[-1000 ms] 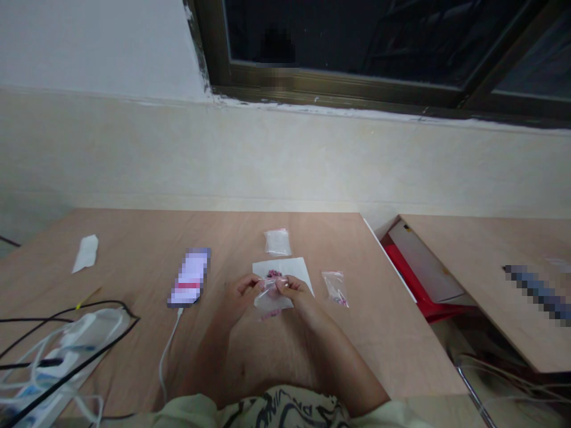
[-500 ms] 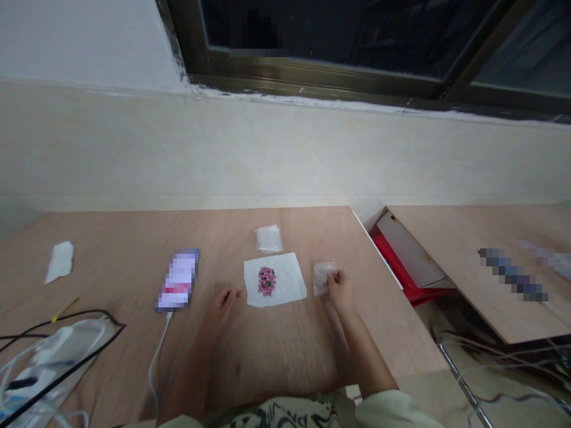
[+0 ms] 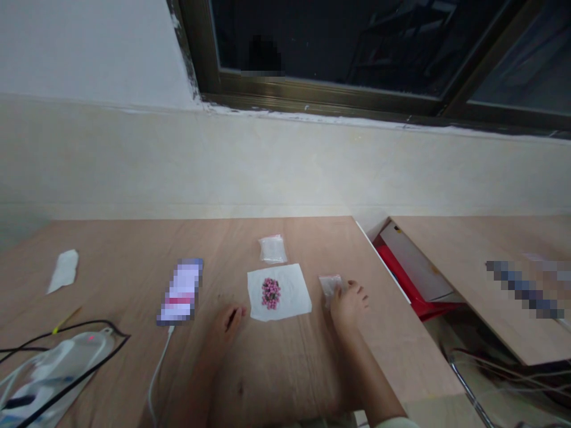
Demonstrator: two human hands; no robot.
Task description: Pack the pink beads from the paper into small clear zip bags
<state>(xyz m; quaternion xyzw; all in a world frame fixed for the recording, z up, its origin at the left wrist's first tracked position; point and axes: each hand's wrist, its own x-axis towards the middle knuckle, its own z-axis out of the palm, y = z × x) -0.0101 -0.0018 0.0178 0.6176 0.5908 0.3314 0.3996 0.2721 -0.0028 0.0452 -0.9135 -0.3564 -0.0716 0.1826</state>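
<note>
Lightly, right hand touches plastic bag; left hand lies empty.

No legible text anywhere: phone screen pixelated, strip on right-hand board pixelated, plastic bag without readable print.

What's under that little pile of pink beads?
A white paper sheet lies under the pink beads, on a wooden table. The beads cover the middle of the sheet, so that part can't be seen.
</note>
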